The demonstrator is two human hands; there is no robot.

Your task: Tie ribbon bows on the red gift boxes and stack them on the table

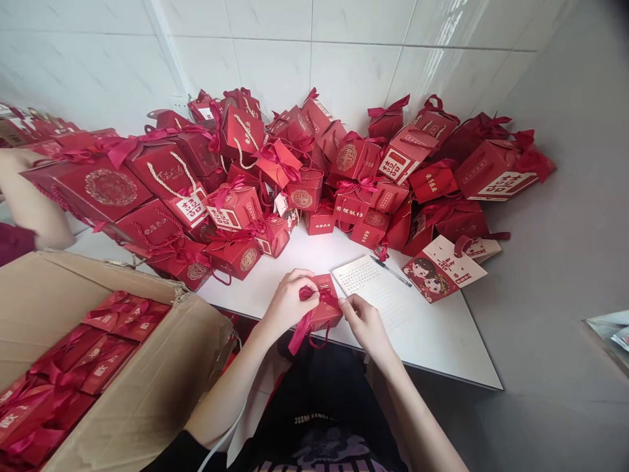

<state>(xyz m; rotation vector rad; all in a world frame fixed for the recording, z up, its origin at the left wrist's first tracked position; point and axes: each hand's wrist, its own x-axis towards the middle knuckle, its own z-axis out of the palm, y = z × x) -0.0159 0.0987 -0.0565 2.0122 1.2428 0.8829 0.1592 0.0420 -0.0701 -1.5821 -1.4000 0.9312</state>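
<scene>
A small red gift box (pixel 328 316) lies at the front edge of the white table, a twisted red cord handle hanging towards me. Dark pink ribbon (pixel 301 333) runs across it, and one tail droops past the table edge. My left hand (pixel 289 301) pinches a loop of this ribbon above the box's left side. At the box's right side, my right hand (pixel 363 324) has thumb and forefinger closed together by the ribbon; its tip contact is too small to see clearly, but it appears to grip the ribbon. The knot area lies between both hands.
Many red gift boxes (pixel 351 157) are piled along the tiled wall. A written notebook (pixel 361 278), a pen (pixel 390 271) and a printed card box (pixel 435 272) lie at right. An open carton (pixel 196 354) with red boxes stands at left, near another person's arm (pixel 39 203).
</scene>
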